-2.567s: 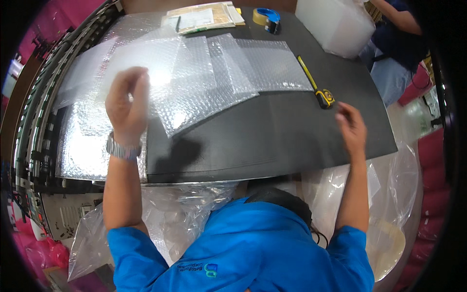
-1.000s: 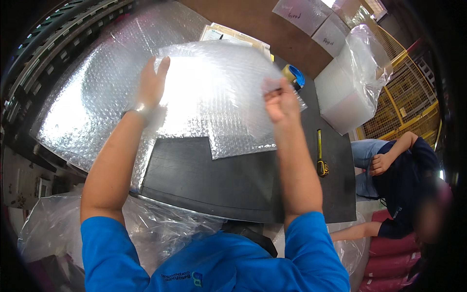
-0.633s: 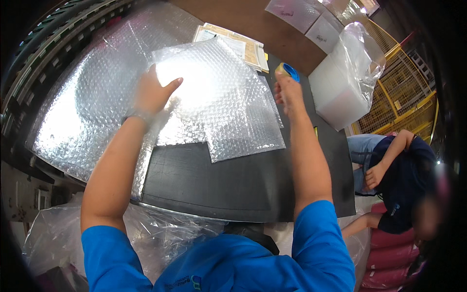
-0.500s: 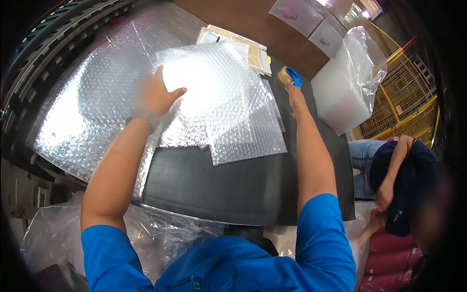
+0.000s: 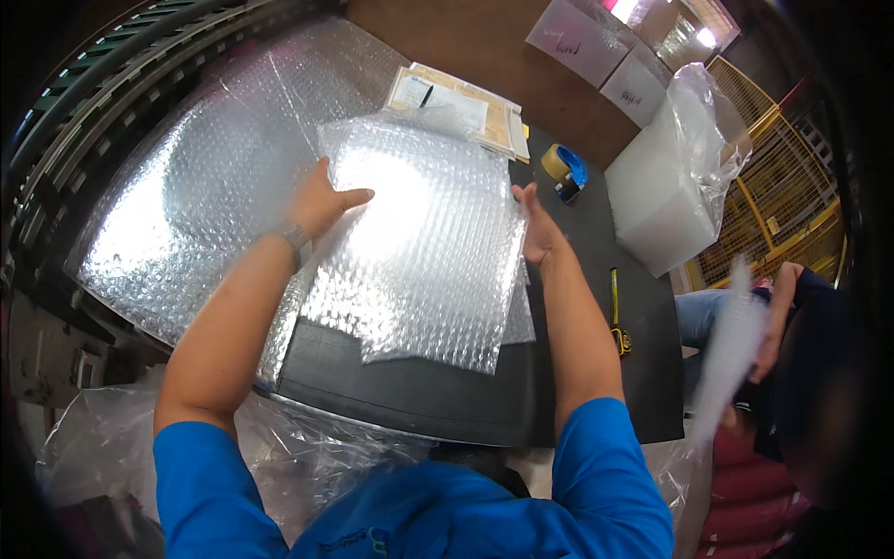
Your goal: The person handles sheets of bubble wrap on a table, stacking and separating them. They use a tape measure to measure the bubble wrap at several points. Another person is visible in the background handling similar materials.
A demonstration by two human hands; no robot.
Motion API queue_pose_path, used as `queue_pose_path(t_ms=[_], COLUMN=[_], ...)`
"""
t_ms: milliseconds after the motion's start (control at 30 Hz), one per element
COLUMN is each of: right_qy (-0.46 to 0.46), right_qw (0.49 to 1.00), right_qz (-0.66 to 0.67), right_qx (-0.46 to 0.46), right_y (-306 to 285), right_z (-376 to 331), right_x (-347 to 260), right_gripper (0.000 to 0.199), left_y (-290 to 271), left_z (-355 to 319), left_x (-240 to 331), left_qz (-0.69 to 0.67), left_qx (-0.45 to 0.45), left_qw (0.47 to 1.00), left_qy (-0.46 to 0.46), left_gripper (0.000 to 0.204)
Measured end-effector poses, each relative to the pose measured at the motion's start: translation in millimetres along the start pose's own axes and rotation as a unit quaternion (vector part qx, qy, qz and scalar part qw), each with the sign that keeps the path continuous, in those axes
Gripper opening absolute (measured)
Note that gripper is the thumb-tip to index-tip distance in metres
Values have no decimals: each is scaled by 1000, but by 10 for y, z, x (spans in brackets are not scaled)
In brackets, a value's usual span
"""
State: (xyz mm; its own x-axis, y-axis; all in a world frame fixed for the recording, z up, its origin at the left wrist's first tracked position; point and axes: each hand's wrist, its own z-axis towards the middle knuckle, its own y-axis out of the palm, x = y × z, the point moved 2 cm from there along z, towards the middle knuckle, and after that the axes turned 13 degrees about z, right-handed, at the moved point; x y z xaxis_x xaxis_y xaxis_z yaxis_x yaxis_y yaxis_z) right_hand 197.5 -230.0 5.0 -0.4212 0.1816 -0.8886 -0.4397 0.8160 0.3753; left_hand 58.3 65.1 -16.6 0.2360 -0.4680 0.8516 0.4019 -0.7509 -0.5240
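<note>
Between my two hands lies a small stack of clear bubble wrap sheets [image 5: 433, 252], the upper one roughly squared up over a lower one that shows past its right edge. My left hand [image 5: 321, 200] is at the stack's left edge, open with the thumb spread over the sheet. At the right edge, my right hand [image 5: 538, 224] touches the sheets, open with palm inward and fingers stretched upward. Beyond it, a blue tape dispenser [image 5: 571, 177] with a roll of yellowish tape rests on the dark table.
A large bubble wrap sheet [image 5: 214, 177] covers the table's left. Papers with a pen [image 5: 426, 96] lie behind the stack. A yellow tape measure [image 5: 621, 341] lies partly extended at right, near a white block in plastic [image 5: 656, 196]. Another person [image 5: 792, 345] handles translucent material beside the table.
My right hand has let go of the tape dispenser and come left to the stack. The upper bubble wrap sheets now lie more evenly together. The tape measure has come into sight.
</note>
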Motion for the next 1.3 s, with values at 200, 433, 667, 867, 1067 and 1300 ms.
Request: queue_pose_path(t_ms=[200,433,667,867,1067,1300], right_qy=[-96,-321,-498,-298,-271,-306], right_qw=[994,946,861,951,961,944], right_qz=[-47,-32,-98,-77,-43,25], right_qx=[35,7,-23,14,45,-119], right_y=[58,207,305,-412,-313,-316], right_z=[-586,-1302,-2105,-2004,-2024,-1986], right_x=[305,54,-609,-81,-18,-7], right_gripper=[96,104,100,102,114,124], left_y=[-55,102,-344,-134,-35,-17], left_z=[-301,-410,-1209,-1300,-1421,-1414], left_x=[287,452,1234,768,947,660], left_qz=[-124,-145,-258,-3,-156,-169], left_qx=[-170,-155,-1,-152,-89,-163], left_qw=[977,967,905,959,948,937], left_qy=[-37,140,339,239,262,259], left_gripper=[104,113,120,92,91,93])
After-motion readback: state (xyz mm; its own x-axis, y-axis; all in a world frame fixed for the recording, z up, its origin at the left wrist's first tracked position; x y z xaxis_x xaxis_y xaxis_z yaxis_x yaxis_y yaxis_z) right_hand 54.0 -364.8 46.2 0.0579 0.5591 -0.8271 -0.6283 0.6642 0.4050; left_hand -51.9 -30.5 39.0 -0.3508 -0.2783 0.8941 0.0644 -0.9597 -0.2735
